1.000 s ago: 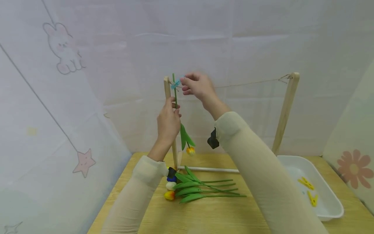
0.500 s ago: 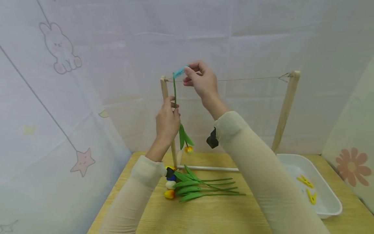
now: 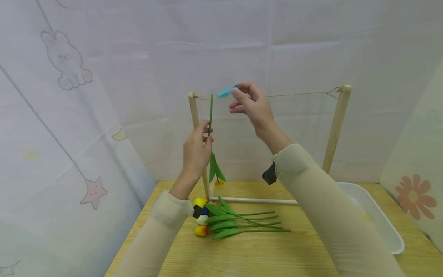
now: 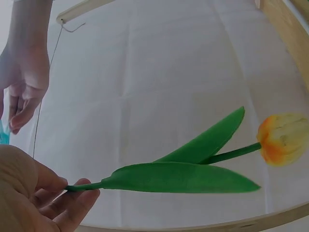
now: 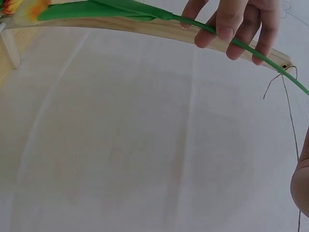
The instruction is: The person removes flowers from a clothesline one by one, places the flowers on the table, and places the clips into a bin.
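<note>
My left hand (image 3: 198,152) pinches the green stem of an artificial tulip (image 4: 181,178), which hangs head down beside the left post. Its yellow-orange bloom (image 4: 284,139) points toward the table, and the stem's bare end reaches up to the string (image 3: 294,94). To the right of the stem, my right hand (image 3: 254,105) holds a blue clothespin (image 3: 226,91) between thumb and fingers, close to the string. A small gap separates the clothespin from the stem. In the right wrist view only a bit of the right hand shows at the edge, and the clothespin is out of sight.
The string runs between two wooden posts (image 3: 336,130) joined low down by a white rod (image 3: 256,200). Several more tulips (image 3: 238,223) lie on the wooden table (image 3: 263,254). A white tray (image 3: 380,219) with something yellow in it stands at right, partly behind my right sleeve.
The blue clothespin was at the stem and string; my right hand has lifted it off and drawn it right. My left hand keeps hold of the tulip, now slightly lower.
</note>
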Action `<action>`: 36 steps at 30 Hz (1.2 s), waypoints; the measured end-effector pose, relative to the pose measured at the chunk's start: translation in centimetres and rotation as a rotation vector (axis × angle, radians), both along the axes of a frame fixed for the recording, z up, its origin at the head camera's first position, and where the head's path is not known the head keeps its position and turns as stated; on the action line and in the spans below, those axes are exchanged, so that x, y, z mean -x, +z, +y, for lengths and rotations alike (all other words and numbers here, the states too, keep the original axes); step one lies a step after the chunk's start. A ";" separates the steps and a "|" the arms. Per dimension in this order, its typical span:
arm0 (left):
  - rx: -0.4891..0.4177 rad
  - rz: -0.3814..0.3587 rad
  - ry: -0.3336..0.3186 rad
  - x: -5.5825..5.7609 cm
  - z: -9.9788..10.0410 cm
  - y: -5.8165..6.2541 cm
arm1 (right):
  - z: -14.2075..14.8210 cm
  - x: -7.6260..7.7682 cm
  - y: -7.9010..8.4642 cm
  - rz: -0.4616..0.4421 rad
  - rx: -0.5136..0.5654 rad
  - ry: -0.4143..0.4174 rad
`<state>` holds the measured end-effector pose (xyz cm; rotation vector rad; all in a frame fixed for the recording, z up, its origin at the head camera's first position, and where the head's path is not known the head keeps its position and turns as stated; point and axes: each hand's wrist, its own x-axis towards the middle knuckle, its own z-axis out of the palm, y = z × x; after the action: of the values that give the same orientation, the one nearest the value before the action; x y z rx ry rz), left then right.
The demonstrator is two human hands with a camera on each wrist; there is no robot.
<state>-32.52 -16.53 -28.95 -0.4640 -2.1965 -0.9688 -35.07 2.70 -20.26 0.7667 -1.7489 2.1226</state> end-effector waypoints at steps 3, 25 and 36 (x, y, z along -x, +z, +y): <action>0.010 0.009 -0.010 -0.3 -0.1 -0.3 | 0.9 -0.4 -0.6 0.010 -0.002 0.021; 0.232 0.161 -0.009 -1.8 0.3 -3.4 | 5.5 -2.8 -5.0 -0.003 -0.032 0.102; 0.361 0.106 0.021 -2.4 0.5 -4.6 | 7.5 -3.6 -6.9 -0.029 -0.019 0.120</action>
<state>-30.08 -16.02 -33.58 -0.6395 -2.2783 -0.5216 -31.49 10.17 -27.15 0.8710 -1.7812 2.2076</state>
